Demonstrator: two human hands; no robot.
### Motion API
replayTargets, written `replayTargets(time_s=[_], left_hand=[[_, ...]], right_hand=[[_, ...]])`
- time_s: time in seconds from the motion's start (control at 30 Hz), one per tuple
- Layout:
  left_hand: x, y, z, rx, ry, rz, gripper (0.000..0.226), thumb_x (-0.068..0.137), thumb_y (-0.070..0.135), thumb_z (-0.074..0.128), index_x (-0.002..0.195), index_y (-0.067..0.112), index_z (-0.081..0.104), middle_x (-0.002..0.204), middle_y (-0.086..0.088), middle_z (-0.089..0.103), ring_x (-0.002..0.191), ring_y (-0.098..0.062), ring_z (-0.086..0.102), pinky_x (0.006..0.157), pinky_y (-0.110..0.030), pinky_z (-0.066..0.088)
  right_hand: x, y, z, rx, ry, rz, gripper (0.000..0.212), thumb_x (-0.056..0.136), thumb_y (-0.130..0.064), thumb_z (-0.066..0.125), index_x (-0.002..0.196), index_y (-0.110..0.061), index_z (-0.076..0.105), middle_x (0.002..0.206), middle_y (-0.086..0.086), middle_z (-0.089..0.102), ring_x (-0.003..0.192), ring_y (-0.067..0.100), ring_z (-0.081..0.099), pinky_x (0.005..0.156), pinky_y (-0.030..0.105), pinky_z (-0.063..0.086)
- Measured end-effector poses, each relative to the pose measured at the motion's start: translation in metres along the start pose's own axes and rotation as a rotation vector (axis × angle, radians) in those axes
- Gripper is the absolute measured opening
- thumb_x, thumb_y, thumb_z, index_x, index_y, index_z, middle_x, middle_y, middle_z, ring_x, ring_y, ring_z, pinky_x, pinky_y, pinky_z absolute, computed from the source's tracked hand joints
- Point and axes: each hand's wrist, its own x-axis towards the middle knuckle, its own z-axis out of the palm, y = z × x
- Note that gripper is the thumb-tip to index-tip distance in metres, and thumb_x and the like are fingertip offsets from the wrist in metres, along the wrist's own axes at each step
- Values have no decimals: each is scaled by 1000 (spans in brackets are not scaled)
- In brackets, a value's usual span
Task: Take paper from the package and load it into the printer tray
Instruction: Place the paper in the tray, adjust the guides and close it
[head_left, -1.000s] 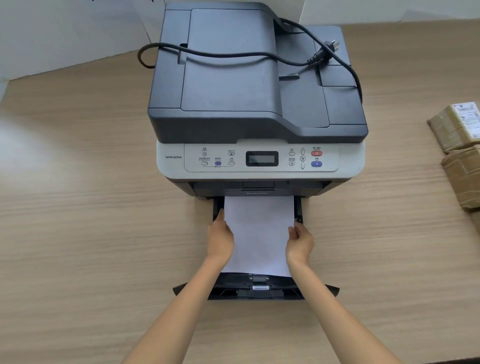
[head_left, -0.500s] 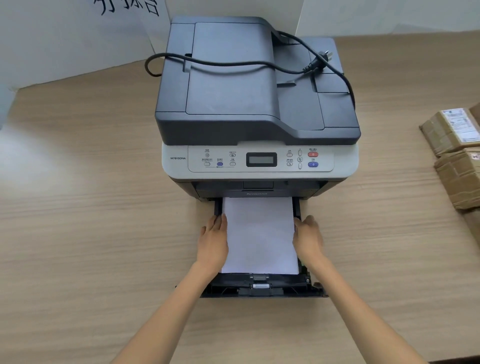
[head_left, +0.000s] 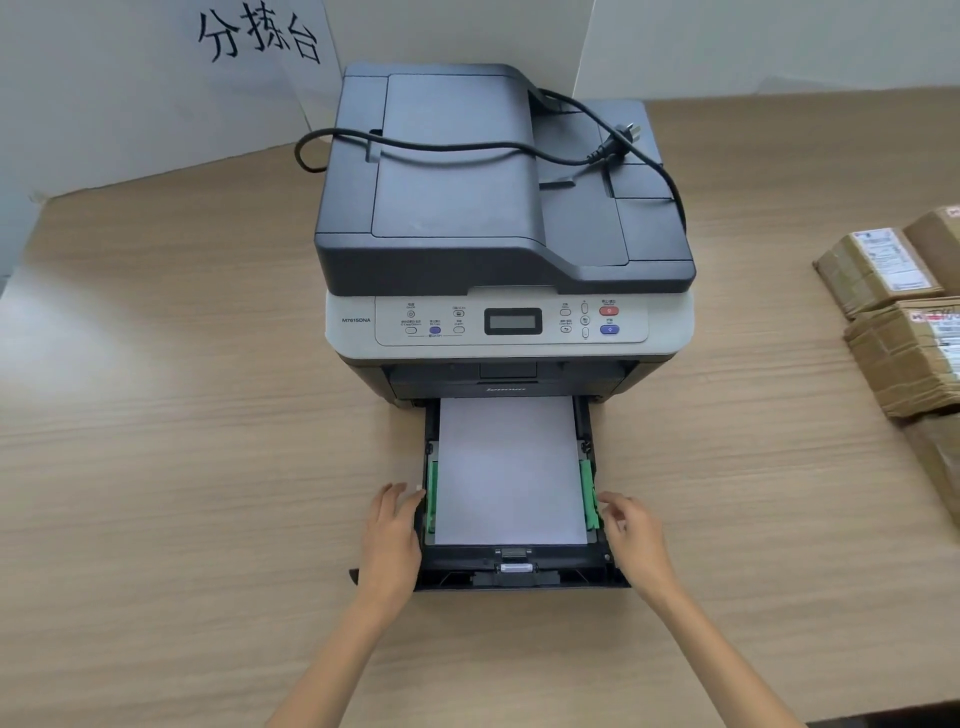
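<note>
At the pulled-out tray (head_left: 511, 571) below the printer (head_left: 506, 234), paper (head_left: 508, 467) lies flat between the green side guides (head_left: 588, 493), so loading looks done; closing is what's left. Next move calls for an even push on both front corners so the tray slides in straight. Left hand (head_left: 392, 535) sits against the tray's left wall, fingers loosely spread, holding nothing. Right hand (head_left: 631, 535) is just beside the right wall, fingers half curled, empty. Both forearms angle in from below.
</note>
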Motion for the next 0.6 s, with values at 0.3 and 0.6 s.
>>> replayTargets(time_s=[0.3, 0.6], left_hand=[[3, 8, -3, 98, -97, 18, 61, 75, -23, 44, 129, 2, 54, 141, -18, 45, 135, -32, 35, 109, -41, 37], [-7, 6, 2, 170, -148, 2, 75, 74, -21, 45, 143, 7, 35, 142, -15, 41, 131, -32, 38, 101, -38, 43]], right_hand=[[1, -5, -1, 6, -56, 55, 33, 93, -1, 47, 124, 0, 56, 121, 21, 57, 111, 31, 55, 96, 38, 47], [6, -4, 0, 11, -165, 128, 42, 94, -5, 49, 135, 0, 45, 136, 20, 46, 115, 32, 54, 97, 41, 48]])
